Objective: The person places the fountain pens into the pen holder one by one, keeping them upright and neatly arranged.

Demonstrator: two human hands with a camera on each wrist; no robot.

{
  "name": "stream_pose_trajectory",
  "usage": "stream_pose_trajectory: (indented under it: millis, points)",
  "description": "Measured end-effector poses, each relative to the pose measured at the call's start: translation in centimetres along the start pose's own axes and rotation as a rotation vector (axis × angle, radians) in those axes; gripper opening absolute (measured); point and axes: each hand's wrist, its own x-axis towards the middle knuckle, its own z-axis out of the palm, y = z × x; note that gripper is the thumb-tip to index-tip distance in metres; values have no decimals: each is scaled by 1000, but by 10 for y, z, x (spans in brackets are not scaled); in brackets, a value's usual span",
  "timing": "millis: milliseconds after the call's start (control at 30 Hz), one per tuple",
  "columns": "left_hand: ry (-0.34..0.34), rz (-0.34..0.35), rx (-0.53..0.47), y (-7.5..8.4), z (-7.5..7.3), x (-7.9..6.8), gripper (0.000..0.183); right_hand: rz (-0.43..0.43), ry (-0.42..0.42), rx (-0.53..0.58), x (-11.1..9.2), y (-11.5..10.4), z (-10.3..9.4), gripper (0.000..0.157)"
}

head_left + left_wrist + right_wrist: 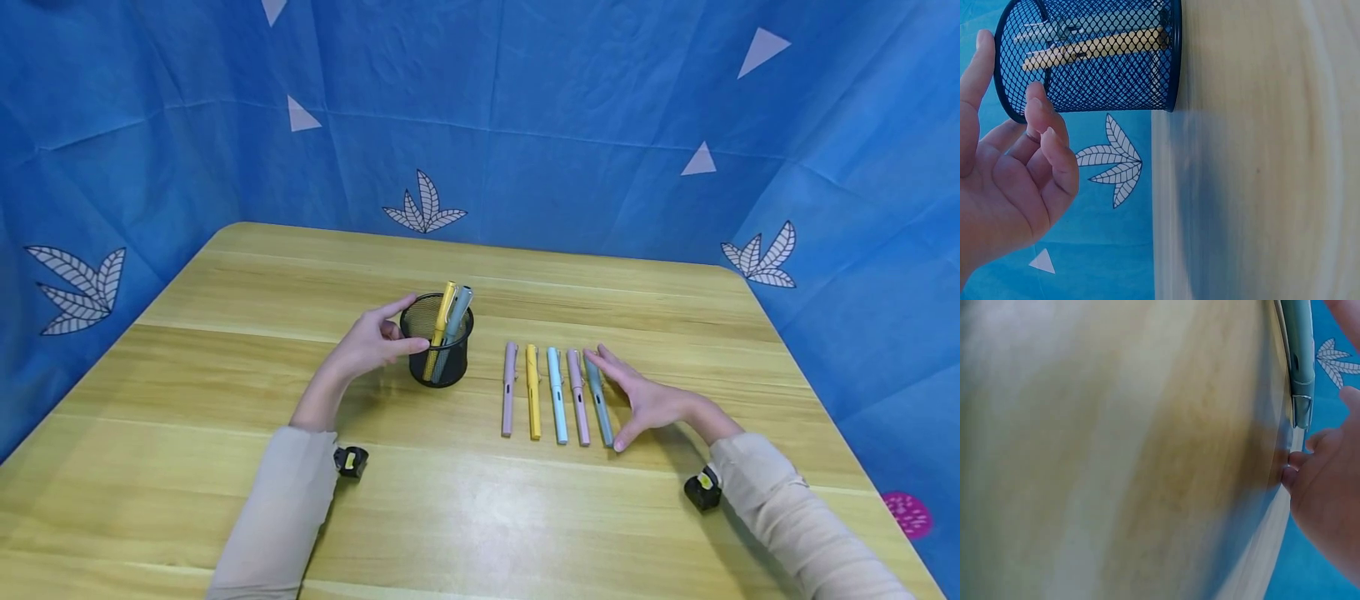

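Grey-blue pen [599, 398] lies between spread thumb and fingers of the right hand [652, 402], four pens [557, 396] left of those fingertips, and beyond, thumb and forefinger of the left hand [369, 342] hold a mesh cup [459, 358] containing two leaning pens [443, 312].

a vivid blue cloth [570, 75] hangs behind the worktop [277, 275] and down both sides, its surface crossed by soft vertical folds and one long level crease. pale triangles [763, 52] are scattered over the upper part – one is cut off by the top edge of the head view. lower down sit white leaf sprigs [426, 208] with dark outlines and veins, and a dotted magenta patch [909, 514] at far right. the worktop is yellowish wood (or wood-patterned) with streaky grain and rounded far corners. a whitish glare [510, 504] lies on its near middle – blurry-edged, brightest at the centre.
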Motion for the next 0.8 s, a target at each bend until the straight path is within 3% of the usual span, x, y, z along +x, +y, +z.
stream_pose_trajectory:
  millis: [267, 800]
  points:
    - [-5, 5, -7, 0, 0, 0, 76, 3, 8, -104, 2, -2, 1, 129]
    - [-3, -16, -8, 1, 1, 0, 77, 21, -11, -191, 9, -9, 1, 130]
